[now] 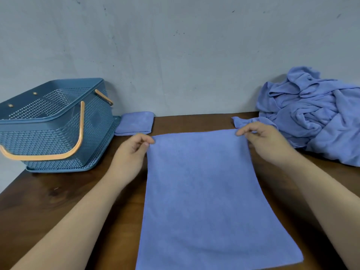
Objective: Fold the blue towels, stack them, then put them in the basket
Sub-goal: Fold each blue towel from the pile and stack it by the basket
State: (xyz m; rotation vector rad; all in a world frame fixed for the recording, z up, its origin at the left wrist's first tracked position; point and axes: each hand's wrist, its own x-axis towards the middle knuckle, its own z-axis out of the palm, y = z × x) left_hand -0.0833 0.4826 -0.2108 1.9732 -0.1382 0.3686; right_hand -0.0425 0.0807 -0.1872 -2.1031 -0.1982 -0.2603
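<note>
A blue towel (pixel 202 197) lies spread flat on the brown table, long side running toward me. My left hand (pixel 132 154) pinches its far left corner, and my right hand (pixel 266 141) pinches its far right corner. One folded blue towel (pixel 134 122) sits at the table's far edge, just right of the basket. The blue perforated basket (pixel 58 131) with orange handles stands at the far left. A heap of crumpled blue towels (pixel 313 114) lies at the far right.
The wooden table (pixel 48 207) ends at a grey wall behind and has a left edge near the basket. One loose towel corner (pixel 241 121) from the heap pokes out just behind my right hand.
</note>
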